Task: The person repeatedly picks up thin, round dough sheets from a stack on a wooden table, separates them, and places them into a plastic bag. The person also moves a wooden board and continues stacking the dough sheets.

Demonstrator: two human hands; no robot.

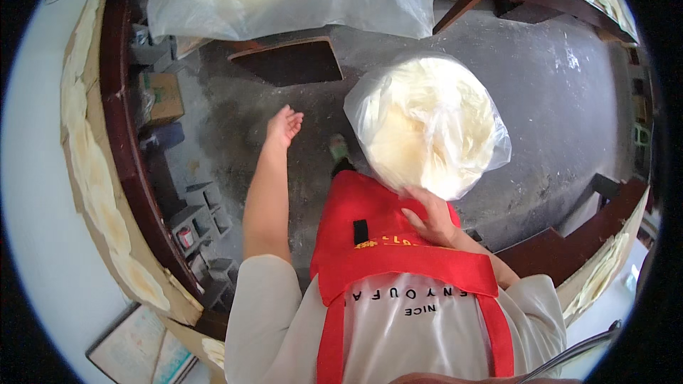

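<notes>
A round stack of pale, thin flatbread-like sheets in a clear plastic bag (432, 122) lies in front of me, right of centre; what bears it is hidden. My right hand (431, 218) is at the bag's near edge, over my red apron (341, 224), thumb apart from the fingers. Its fingertips overlap the bag's edge, but a firm hold does not show. Out to the left, my left hand (285, 125) hangs over the dark floor with loosely curled fingers and nothing in it.
Clear plastic sheeting (299, 0) covers pale material on a table ahead. Long surfaces with pale sheets (88, 133) run along the left and right. Concrete blocks (200, 218) and a cardboard box (164, 98) stand at left. A dark board (291, 61) is beyond my left hand.
</notes>
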